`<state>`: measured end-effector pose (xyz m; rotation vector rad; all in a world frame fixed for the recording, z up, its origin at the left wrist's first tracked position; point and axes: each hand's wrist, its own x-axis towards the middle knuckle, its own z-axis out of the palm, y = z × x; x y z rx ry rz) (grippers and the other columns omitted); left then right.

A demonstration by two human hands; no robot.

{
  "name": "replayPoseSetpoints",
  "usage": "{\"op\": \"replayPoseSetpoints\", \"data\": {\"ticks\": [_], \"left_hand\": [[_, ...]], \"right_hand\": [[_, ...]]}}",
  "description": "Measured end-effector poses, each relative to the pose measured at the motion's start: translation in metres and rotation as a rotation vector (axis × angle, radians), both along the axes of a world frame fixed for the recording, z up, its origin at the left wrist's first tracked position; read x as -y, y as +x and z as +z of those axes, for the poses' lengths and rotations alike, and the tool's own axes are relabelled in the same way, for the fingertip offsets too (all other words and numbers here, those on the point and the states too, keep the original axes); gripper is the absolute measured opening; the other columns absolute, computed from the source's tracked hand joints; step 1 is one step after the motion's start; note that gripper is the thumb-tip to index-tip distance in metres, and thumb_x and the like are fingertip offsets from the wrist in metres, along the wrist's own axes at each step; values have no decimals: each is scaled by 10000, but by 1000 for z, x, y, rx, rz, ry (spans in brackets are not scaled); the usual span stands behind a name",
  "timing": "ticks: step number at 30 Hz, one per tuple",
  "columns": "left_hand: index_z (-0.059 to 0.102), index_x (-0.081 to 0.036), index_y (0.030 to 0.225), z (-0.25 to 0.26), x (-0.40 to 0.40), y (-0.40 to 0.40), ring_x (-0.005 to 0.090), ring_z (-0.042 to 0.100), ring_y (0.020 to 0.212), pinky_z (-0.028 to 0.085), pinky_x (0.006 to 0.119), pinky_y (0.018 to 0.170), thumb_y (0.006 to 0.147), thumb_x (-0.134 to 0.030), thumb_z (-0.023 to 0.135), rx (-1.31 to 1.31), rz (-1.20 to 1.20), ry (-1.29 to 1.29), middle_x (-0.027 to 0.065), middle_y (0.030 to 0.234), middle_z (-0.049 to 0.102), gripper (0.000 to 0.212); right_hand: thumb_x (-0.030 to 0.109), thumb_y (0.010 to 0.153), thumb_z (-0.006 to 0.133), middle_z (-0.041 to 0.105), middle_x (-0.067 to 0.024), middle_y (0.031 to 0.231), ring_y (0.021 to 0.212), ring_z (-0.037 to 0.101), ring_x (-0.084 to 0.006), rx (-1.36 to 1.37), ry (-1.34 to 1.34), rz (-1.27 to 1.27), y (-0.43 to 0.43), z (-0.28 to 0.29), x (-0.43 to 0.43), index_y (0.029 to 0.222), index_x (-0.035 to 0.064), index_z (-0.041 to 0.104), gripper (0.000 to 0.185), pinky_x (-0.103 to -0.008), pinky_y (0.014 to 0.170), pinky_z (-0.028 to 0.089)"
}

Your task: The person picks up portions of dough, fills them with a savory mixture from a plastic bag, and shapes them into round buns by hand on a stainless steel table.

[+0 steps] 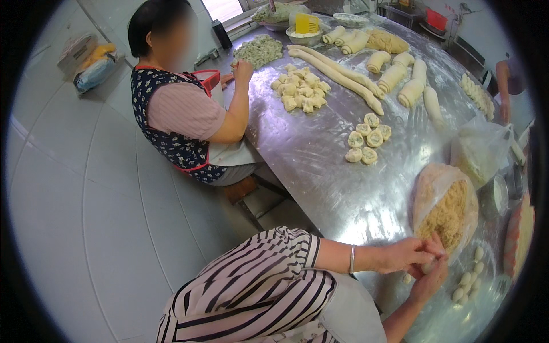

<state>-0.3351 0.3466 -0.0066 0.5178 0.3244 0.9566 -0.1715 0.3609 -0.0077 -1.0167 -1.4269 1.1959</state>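
Observation:
My left hand [409, 255], with a bangle on the wrist, meets my right hand [430, 281] over the near part of the metal table. Between their fingers sits a small pale piece of dough [428, 267], partly covered by them. Just beyond my hands stands a bowl lined with a clear plastic bag, holding a crumbly tan filling [446, 214]. Several small pale dough balls [465, 279] lie to the right of my hands. One more small dough piece [407, 278] shows beside my left hand, close to the table edge.
A co-worker [184, 115] sits at the left edge, near chopped green filling [258, 51] and cut dough pieces [300, 89]. Filled dough rounds [374, 138], long dough ropes [339, 75] and dough rolls [392, 78] lie farther in. A plastic bag [480, 150] stands right. Another person's arm [504, 92] shows far right.

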Motion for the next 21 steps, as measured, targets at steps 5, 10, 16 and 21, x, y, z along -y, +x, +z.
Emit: {"op": "replayPoseSetpoints", "data": {"ticks": [5, 10, 16, 21], "left_hand": [[519, -11, 1342, -8, 1, 1, 158, 622, 997, 582, 333, 805, 1000, -231, 622, -81, 44, 43, 58, 1126, 601, 420], [569, -6, 1286, 18, -2, -4, 143, 623, 948, 561, 304, 780, 981, -239, 651, -363, -100, 128, 63, 1110, 616, 393], [622, -7, 1207, 4, -10, -32, 141, 646, 917, 542, 294, 815, 960, -189, 655, -639, 100, 305, 75, 1044, 687, 309], [680, -36, 1155, 1, -30, -103, 98, 632, 935, 535, 263, 795, 958, -161, 646, -1052, 485, 360, 38, 1048, 690, 236]], "right_hand": [[417, 1068, 341, 629, -211, 1283, 1179, 595, -295, 31, 11, -130, -25, 20, 13, 1237, -51, 588, 556, -435, 1035, 444], [361, 1098, 343, 646, -158, 1166, 1066, 610, -255, -94, 12, -43, 18, -2, 10, 1021, -3, 607, 457, -387, 976, 473], [352, 1097, 346, 642, -141, 1016, 868, 603, -273, -820, -107, -164, 111, -13, -6, 966, -8, 576, 446, -405, 832, 539], [388, 1086, 359, 605, -204, 1115, 1037, 585, -304, -857, -208, -880, 201, -9, 11, 1228, -93, 556, 539, -405, 924, 548]]}}
